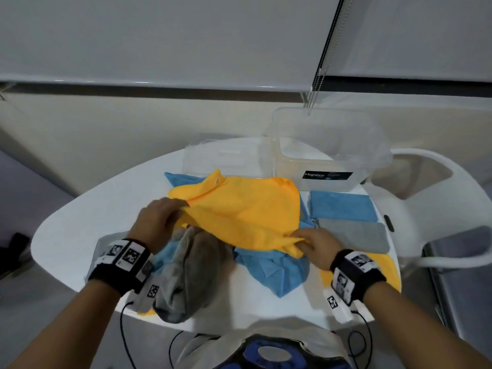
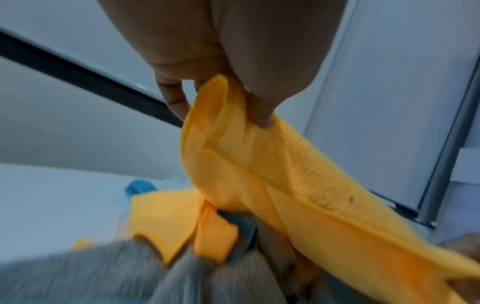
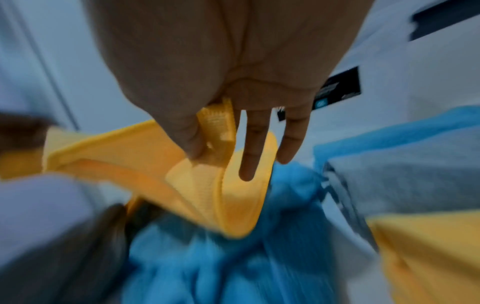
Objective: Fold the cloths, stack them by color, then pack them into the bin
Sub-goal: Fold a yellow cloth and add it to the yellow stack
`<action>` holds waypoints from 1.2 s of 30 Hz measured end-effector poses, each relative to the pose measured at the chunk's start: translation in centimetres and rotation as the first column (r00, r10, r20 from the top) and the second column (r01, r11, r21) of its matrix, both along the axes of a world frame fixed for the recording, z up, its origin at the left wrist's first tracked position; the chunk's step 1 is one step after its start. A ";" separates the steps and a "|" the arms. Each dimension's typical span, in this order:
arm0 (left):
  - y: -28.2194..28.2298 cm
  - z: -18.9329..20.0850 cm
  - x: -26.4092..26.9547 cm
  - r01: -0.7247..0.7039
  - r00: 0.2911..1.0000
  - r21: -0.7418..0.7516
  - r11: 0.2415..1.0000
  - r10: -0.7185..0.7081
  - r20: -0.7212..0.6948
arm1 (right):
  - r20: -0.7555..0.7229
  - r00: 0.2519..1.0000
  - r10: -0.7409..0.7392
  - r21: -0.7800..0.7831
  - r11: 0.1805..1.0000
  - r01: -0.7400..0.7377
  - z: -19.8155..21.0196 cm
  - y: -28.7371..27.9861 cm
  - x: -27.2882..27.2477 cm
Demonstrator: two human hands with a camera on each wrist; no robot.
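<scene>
A yellow cloth is stretched between my two hands above the pile in the middle of the white table. My left hand pinches its left edge, the yellow cloth folded between thumb and fingers. My right hand pinches the near right corner of the yellow cloth with its thumb; two fingers stay straight. Under it lie a crumpled grey cloth and a crumpled blue cloth. On the right lie a folded blue cloth, a folded grey cloth and a yellow one.
A clear plastic bin stands at the back right of the table, its clear lid lying flat to its left. A white chair stands to the right. Another blue cloth peeks out behind the pile.
</scene>
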State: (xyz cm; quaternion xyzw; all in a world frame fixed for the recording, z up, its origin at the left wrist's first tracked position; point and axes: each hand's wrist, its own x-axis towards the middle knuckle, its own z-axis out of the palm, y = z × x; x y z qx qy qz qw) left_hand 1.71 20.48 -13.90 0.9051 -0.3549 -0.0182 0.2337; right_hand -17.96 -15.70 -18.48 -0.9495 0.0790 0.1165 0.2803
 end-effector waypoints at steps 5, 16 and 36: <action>-0.4 5.4 1.2 -0.181 0.980 -0.197 0.964 0.160 -0.120 | 0.280 0.934 -0.224 0.360 0.926 0.114 7.2 -3.4 1.4; 0.0 0.2 -2.5 -0.021 0.999 -0.008 1.000 0.021 -0.034 | 0.134 0.883 -0.450 0.610 0.740 0.284 5.1 -2.5 0.0; 0.0 2.3 -2.0 -0.333 0.878 -0.438 0.835 0.106 -0.466 | 0.214 0.835 -0.507 0.657 0.707 0.261 9.4 -3.1 0.5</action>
